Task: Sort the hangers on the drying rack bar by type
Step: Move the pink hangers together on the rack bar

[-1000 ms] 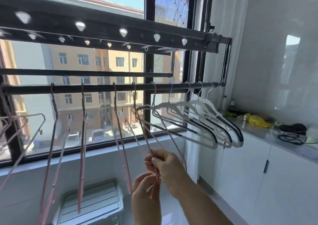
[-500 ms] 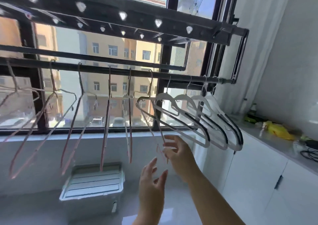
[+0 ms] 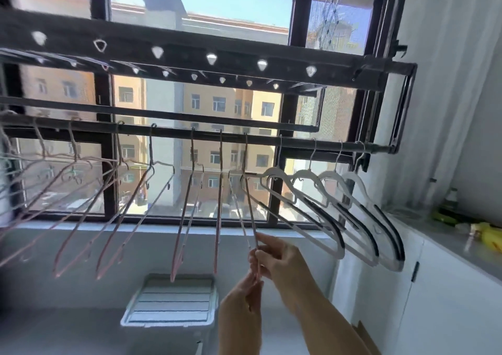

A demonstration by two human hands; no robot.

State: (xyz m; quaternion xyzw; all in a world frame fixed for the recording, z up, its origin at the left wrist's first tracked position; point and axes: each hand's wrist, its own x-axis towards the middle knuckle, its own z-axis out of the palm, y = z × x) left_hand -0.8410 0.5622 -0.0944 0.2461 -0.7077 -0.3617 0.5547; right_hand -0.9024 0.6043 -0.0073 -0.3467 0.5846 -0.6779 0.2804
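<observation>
**Both hands on the last pink hanger**

My right hand (image 3: 282, 259) pinches the lower end of a thin pink wire hanger (image 3: 251, 218), thumb and fingers closed narrowly around its wire. My left hand (image 3: 244, 300) comes up from below, and its fingertips (image 3: 255, 281) close on the same hanger's bottom tip, just under my right fingers. The hanger's hook sits on the dark metal drying rack bar (image 3: 298, 140) that runs left to right in front of the window, and it is the rightmost of the pink ones.

To its left, more slim pink hangers (image 3: 184, 218) hang along the bar, spaced apart and swung at different angles, the far-left ones crowding together at the frame's edge. To its right, four broad white plastic hangers with black grip strips (image 3: 353, 213) hang close together near the bar's right end, their shoulders overlapping.

Below, on the floor near the wall, sits a white plastic storage box with a ribbed lid (image 3: 171, 303). On the right runs a grey countertop (image 3: 448, 243) over white cabinets, with something yellow (image 3: 489, 237) lying on it.
</observation>
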